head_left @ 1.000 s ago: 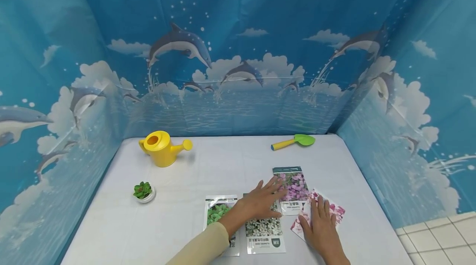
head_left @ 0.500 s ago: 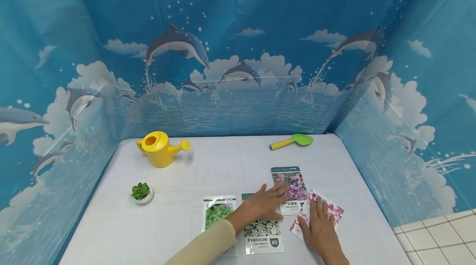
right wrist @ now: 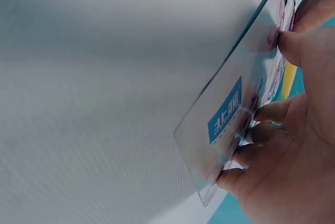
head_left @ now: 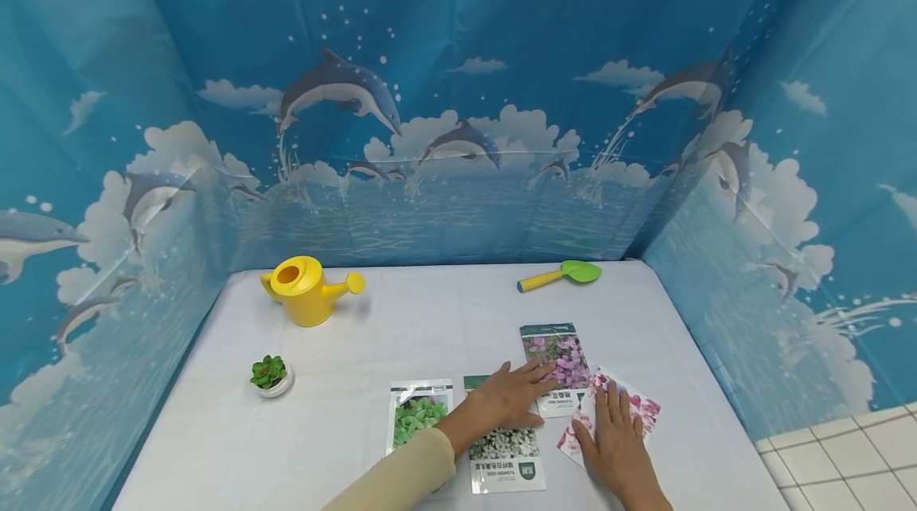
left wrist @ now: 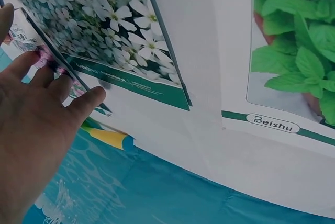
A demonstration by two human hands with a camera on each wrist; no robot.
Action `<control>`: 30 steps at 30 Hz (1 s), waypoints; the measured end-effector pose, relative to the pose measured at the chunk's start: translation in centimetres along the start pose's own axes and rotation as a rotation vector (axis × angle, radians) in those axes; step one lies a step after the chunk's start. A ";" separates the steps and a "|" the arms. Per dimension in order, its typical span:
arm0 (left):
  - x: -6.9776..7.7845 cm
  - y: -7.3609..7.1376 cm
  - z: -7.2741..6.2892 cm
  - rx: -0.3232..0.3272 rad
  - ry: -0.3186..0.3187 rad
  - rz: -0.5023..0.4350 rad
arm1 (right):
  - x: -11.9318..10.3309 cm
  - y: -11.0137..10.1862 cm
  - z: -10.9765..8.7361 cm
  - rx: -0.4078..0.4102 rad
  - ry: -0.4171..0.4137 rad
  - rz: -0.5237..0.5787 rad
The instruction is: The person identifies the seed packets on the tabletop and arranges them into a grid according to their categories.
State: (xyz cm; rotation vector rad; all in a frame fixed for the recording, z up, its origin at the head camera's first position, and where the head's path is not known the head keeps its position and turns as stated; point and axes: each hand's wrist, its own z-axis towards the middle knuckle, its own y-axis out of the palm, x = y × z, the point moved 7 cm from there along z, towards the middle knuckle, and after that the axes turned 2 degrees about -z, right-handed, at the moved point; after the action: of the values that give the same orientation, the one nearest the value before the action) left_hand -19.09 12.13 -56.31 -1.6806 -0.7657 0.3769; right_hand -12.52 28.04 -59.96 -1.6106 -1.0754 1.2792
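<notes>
My left hand (head_left: 505, 399) reaches across the white-flower seed packet (head_left: 506, 463), its spread fingers resting on the lower part of the purple-flower seed packet (head_left: 555, 345). In the left wrist view the fingers (left wrist: 86, 103) lie over a packet edge beside the white flowers (left wrist: 120, 20). Flat on the pink-flower seed packet (head_left: 647, 413) lies my right hand (head_left: 618, 443), fingers extended. The right wrist view has its fingertips touching that packet's face (right wrist: 225, 114). A green-leaf seed packet (head_left: 419, 414) is partly hidden under my left sleeve (head_left: 411, 467).
A yellow watering can (head_left: 306, 294) stands at the back left of the white table (head_left: 344, 415). Nearer me is a small potted succulent (head_left: 271, 374). At the back right lies a toy trowel (head_left: 562, 275) with a green blade. Dolphin-print curtains (head_left: 458, 113) surround the table.
My left hand has slid slightly right and nearer to me over the packets. The right hand stays on the pink-flower packet. The head view has shifted a little.
</notes>
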 end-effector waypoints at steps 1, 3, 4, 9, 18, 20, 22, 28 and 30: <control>0.0 0.0 0.0 0.000 -0.003 0.003 | 0.1 0.1 0.0 -0.008 0.002 -0.002; 0.1 0.0 0.0 0.000 -0.009 0.004 | 0.2 0.1 0.0 -0.017 0.003 0.000; 0.1 0.0 -0.1 0.002 -0.011 -0.001 | 0.2 0.1 0.0 -0.020 0.003 0.000; 0.1 0.0 -0.2 0.011 -0.029 -0.033 | 0.4 -0.1 0.0 -0.010 -0.008 0.009; 0.1 0.0 -0.3 0.028 -0.100 -0.081 | 0.5 -0.4 0.0 0.028 -0.029 0.021; 0.1 0.0 -0.3 0.035 -0.115 -0.087 | 0.6 -0.4 0.0 0.033 -0.032 0.025; 0.0 -0.1 -0.2 0.037 -0.132 -0.095 | 0.7 -0.3 0.1 0.029 -0.031 0.027; -0.2 -0.2 -0.2 0.042 -0.175 -0.112 | 0.9 -0.2 0.1 0.027 -0.037 0.014; -0.3 -0.1 -0.2 0.045 -0.190 -0.104 | 1.0 -0.3 0.1 0.032 -0.038 0.017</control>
State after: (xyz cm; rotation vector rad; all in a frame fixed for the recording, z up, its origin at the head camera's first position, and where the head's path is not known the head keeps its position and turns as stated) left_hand -19.22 11.82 -56.17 -1.5711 -0.9733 0.4819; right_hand -12.54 29.04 -60.02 -1.5809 -1.0611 1.3365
